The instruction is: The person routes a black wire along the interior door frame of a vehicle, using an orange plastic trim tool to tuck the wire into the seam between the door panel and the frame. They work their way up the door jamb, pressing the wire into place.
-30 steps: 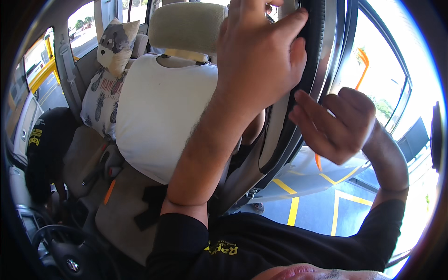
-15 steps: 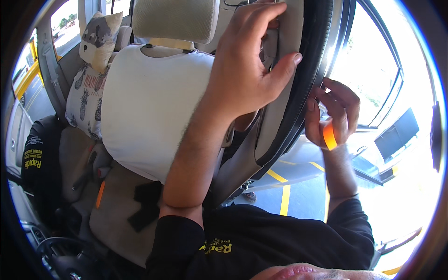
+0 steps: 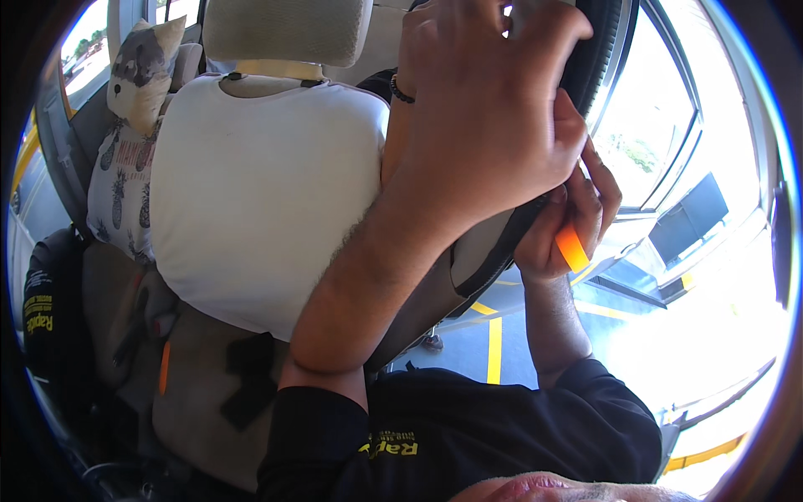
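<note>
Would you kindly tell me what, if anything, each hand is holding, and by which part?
The right hand holds an orange strip: one end sticks out, the gripped part is hidden. Whether the left hand grips anything cannot be told.

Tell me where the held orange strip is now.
In the head view, right of centre, the orange strip is in the right hand, below the left hand.

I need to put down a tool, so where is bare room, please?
Bare seat cushion shows between the orange strip and black item. It is crowded beside the black door seal: left hand, right hand and another person's forearm cluster there.
</note>
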`<state>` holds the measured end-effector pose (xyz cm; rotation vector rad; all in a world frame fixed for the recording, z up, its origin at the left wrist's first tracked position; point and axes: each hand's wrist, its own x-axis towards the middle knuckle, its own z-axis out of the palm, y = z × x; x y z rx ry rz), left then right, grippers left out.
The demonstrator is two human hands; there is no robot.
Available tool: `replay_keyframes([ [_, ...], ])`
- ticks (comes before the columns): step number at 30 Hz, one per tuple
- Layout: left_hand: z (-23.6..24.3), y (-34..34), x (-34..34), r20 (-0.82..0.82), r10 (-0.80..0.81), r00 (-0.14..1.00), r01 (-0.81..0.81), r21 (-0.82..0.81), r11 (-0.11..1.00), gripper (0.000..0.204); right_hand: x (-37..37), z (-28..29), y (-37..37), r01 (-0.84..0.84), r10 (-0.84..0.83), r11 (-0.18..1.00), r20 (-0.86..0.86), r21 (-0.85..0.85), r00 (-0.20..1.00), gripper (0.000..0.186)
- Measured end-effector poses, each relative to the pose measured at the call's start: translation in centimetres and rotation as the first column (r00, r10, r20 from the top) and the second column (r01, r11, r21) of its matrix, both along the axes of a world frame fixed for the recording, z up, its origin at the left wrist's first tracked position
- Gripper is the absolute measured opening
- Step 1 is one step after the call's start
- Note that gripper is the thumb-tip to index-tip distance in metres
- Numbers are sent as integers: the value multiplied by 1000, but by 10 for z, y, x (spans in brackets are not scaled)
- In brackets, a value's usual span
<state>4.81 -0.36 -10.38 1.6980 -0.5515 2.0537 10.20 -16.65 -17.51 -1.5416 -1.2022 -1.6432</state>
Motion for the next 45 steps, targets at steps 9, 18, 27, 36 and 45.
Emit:
replay_keyframes([
  [9,-5,15,-3,-55,68,996,-61,123,991,55,8,-9,1,-100,102,994,-63,42,993,36],
  [18,-27,34,34,49,-306,951,306,21,952,68,12,-13,-1,-78,81,996,-58,44,995,34],
  [27,-20,40,46,94,-374,923,362,118,924,56,12,-12,4,-60,61,998,-13,31,998,34],
  [36,-26,30,34,-12,-187,982,187,43,981,59,10,-12,0,-61,61,998,-32,10,998,34],
  [45,-55,23,7,-300,-206,931,228,39,973,65,6,-10,1,-8,8,1000,-18,2,1000,38],
])
